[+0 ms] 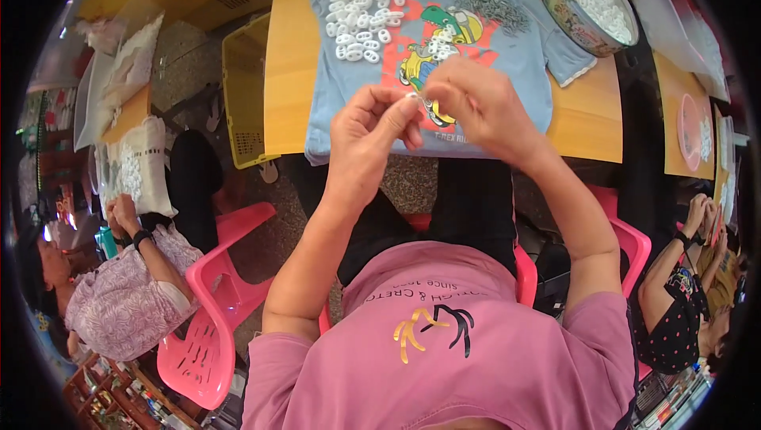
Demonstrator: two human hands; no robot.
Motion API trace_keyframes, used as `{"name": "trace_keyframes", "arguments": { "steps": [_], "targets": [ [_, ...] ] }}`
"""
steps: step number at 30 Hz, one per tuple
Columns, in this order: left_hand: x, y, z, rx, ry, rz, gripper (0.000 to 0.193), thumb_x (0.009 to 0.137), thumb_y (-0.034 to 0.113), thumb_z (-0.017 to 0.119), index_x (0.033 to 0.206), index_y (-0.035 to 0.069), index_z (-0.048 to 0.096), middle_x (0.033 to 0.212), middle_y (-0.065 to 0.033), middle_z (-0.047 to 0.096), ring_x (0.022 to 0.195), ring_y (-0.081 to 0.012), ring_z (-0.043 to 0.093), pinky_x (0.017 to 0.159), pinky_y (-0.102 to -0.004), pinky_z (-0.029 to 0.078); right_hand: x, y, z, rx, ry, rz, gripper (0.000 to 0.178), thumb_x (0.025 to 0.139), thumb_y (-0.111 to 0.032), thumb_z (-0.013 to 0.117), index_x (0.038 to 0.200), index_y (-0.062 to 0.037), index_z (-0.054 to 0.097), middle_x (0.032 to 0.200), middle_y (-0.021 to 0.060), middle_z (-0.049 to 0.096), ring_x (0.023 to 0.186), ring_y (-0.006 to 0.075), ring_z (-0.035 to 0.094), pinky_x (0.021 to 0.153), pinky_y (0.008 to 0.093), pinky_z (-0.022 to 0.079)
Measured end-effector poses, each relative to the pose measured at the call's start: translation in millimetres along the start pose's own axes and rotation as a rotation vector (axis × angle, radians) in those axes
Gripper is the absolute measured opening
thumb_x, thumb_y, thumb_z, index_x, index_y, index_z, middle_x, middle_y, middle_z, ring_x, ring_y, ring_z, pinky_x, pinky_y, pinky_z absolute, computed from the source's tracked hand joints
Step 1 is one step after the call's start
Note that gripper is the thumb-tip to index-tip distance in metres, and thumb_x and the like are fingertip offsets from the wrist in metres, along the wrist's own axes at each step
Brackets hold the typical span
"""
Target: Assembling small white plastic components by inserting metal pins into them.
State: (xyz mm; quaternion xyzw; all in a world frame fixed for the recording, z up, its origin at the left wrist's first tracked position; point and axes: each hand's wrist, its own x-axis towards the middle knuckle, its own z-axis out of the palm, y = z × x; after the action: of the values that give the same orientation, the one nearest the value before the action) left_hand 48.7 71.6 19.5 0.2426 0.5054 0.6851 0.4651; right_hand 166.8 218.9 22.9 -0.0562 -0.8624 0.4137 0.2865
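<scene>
Light-blue cloth, a printed T-shirt, lies spread over a wooden table; from my remote seat I judge that it keeps small parts from rolling. I set my clock where the two hands meet, above the shirt's near half. The left hand has thumb and forefinger pressed together on a small white piece, its tip left exposed, probably so the other hand can get at it. The right hand comes in from 3 o'clock, fingers curled just beside that piece; I can't tell whether they clasp anything (my view gives only the back of the hand and a thin glint).

At 11 o'clock lies a loose spread of white two-holed pieces, at 1 o'clock a heap of small dark bits, apart, I think, so the kinds don't mix. A smaller white cluster sits nearer, between 12 and 1, likely for a short reach. At 2 o'clock a round tin holds more white pieces, its wall presumably containing the bulk.
</scene>
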Motion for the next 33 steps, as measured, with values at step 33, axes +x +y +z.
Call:
{"name": "trace_keyframes", "arguments": {
  "steps": [33],
  "targets": [
    [-16, -5, 7, -0.296, 0.068, 0.280, 0.013, 0.094, 0.008, 0.061, 0.104, 0.000, 0.058, 0.120, -0.0166, 0.061, 0.097, -0.0148, 0.062, 0.089, -0.0296, 0.050, -9, -28, 20, 0.673, 0.243, 0.426, 0.019, 0.092, -0.011, 0.065, 0.107, 0.0016, 0.065, 0.089, 0.0059, 0.067, 0.072, 0.0108, 0.060, 0.066, 0.0250, 0.051]
  ]
}}
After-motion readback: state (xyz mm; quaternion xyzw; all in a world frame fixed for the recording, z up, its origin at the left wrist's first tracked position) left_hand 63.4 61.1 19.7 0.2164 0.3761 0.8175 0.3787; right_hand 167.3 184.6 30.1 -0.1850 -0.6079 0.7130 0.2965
